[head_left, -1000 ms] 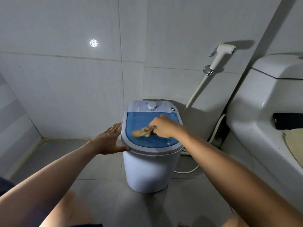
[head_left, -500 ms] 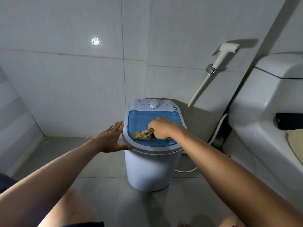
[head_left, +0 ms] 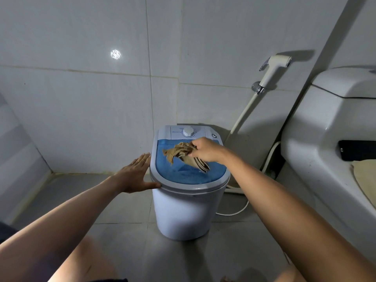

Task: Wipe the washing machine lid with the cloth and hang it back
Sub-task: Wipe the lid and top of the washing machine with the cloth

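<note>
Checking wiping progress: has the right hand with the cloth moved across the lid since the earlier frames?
Yes. The right hand has carried the cloth from the blue lid's middle back towards the control dial.

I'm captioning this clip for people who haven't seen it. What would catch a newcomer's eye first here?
The blue lid of the small white washing machine stands out at the centre, on the grey tiled floor against the wall. Over it the right hand grips a crumpled tan cloth, while the left hand rests flat against the machine's left rim. A white spray nozzle hangs on the wall to the right.
</note>
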